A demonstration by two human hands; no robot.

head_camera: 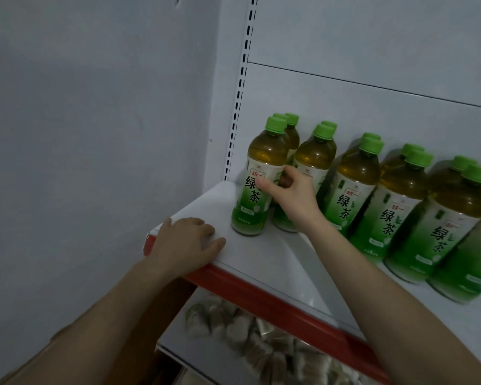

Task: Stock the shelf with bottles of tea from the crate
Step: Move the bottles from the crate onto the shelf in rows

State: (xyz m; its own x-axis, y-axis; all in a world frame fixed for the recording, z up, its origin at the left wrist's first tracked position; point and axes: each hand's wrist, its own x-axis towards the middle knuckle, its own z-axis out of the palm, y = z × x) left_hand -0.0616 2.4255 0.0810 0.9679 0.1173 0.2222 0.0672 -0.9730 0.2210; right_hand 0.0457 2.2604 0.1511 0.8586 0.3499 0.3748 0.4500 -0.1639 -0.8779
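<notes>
A white shelf (250, 254) with a red front strip (264, 294) carries rows of green-capped tea bottles running from its far left corner off to the right. The right hand (290, 194) reaches across the shelf to the leftmost front bottle (257, 179), thumb pressed on its label and fingers curled round its right side between it and the next bottle (310, 162), so the hand is closed on that bottle, which stands upright on the shelf near the left end. More bottles (400, 204) stand in pairs further right, labels facing near. The left hand (185, 245) lies flat, palm down and fingers spread, on the near left corner of the shelf, holding nothing. Below, a lower shelf (178, 337) holds pale wrapped packets (250, 337). A slotted upright (240, 87) rises at the far left corner against the grey wall (95, 107)
</notes>
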